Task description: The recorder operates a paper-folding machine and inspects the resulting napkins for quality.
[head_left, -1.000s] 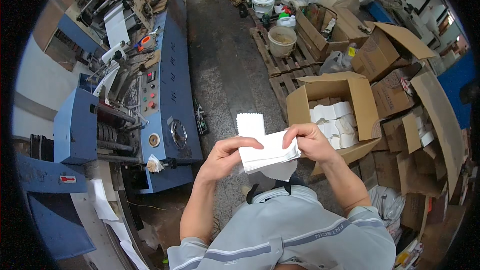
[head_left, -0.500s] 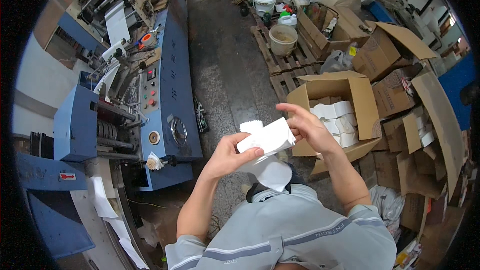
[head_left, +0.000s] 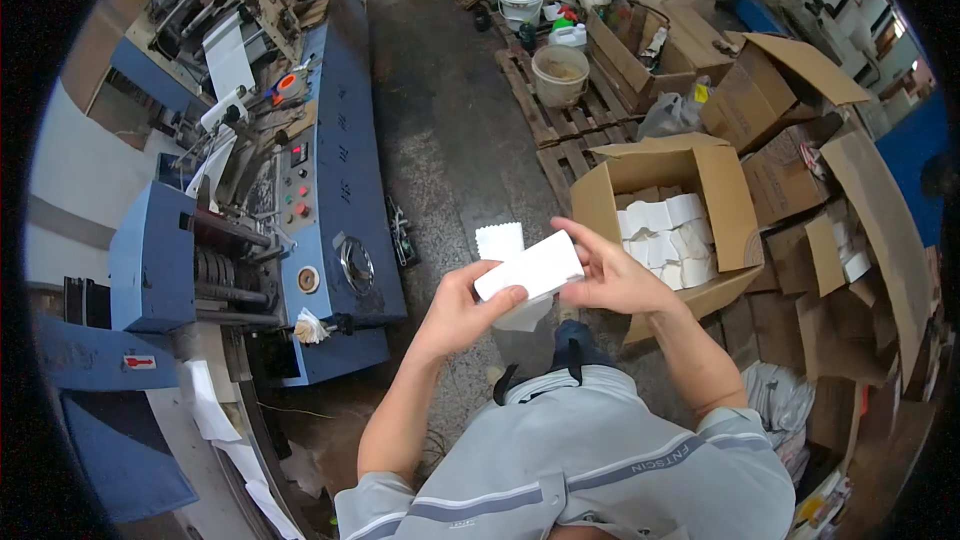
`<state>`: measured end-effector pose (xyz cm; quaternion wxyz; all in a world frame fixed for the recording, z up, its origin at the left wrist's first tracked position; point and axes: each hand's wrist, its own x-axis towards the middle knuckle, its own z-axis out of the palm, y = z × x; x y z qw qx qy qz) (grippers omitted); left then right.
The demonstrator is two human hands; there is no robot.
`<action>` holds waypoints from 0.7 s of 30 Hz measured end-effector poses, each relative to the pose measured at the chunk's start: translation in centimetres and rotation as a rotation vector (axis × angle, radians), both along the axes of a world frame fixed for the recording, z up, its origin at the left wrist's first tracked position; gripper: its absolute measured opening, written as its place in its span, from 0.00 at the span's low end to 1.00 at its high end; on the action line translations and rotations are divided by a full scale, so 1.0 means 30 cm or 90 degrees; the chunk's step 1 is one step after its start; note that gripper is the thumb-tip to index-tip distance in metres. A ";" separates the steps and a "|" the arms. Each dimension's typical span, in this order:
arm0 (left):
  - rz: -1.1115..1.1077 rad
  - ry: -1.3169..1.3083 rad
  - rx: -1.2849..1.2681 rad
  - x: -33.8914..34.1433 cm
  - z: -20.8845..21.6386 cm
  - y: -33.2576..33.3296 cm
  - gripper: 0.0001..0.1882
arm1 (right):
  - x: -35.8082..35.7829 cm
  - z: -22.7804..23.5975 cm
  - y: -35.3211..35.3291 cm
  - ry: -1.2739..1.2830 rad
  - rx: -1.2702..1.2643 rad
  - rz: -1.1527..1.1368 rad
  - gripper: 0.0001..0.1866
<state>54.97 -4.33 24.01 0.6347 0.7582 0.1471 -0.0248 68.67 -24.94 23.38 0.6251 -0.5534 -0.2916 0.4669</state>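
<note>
In front of my body, a compact stack of folded white paper [head_left: 530, 267] lies across my left hand [head_left: 462, 310]. The left thumb presses on its top near the left end, and the fingers go underneath. At the stack's right end is my right hand [head_left: 622, 278], thumb and fingers placed about that end, the index finger reaching past its upper corner. A white piece with a zigzag edge [head_left: 499, 239] sticks out beyond the stack on the far side. More white paper [head_left: 525, 315] shows below the stack, partly hidden by it.
To the right stands an open cardboard box [head_left: 735, 205] holding several white paper stacks [head_left: 665, 235]. Other cartons [head_left: 770, 180] crowd behind it. A blue machine [head_left: 345, 170] with buttons runs along the left. Farther off, a bucket [head_left: 560, 77] stands on a wooden pallet [head_left: 520, 105].
The loose paper flap hanging below the stack has drawn in, and the stack looks neater. My right thumb and fingers have closed in around its right end. The left hand keeps its hold.
</note>
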 end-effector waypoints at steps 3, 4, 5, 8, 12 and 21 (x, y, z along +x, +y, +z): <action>-0.018 0.013 -0.121 -0.003 -0.042 0.022 0.22 | 0.001 0.030 -0.023 -0.018 0.054 0.018 0.46; -0.036 0.027 -0.196 -0.004 -0.053 0.030 0.23 | 0.008 0.042 -0.031 -0.024 0.037 0.051 0.51; -0.055 0.042 -0.271 -0.005 -0.067 0.035 0.24 | 0.015 0.040 -0.039 -0.022 0.036 0.046 0.51; -0.051 0.023 -0.451 -0.008 -0.139 0.034 0.26 | 0.035 0.014 -0.053 0.029 0.032 0.048 0.48; -0.002 0.031 -0.554 -0.018 -0.261 0.008 0.46 | 0.049 -0.057 -0.071 0.080 0.037 -0.029 0.38; -0.118 0.064 -0.300 0.140 -0.318 -0.101 0.53 | 0.122 -0.310 -0.192 0.230 0.048 -0.048 0.46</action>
